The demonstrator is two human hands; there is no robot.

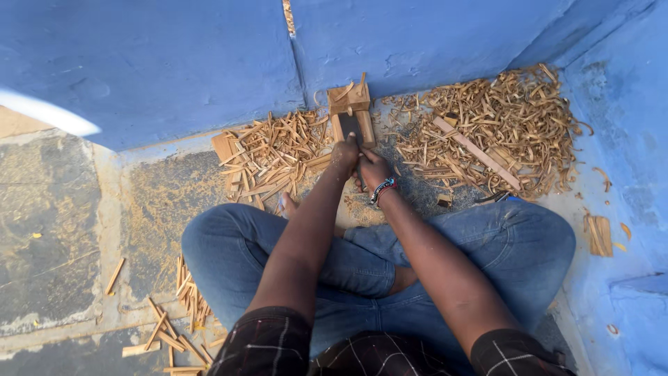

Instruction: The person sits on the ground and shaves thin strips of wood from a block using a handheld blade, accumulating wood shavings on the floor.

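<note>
A: Wooden block [350,111] stands where?

B: Just past both hands, against the blue wall [160,63]. Left hand [345,154] and right hand [373,169] have their fingers closed together on a dark blade [350,127].

A: Its long axis?

B: It points away from the person, toward the wall. Stick pile [271,157] crowds the left side, shavings [501,132] the right.

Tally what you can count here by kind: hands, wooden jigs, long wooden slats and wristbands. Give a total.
Hands: 2, the left hand and right hand, pressed together at the jig
Wooden jig against the blue wall: 1
Long wooden slat on the shavings: 1
Beaded wristband: 1
Total: 5
</note>
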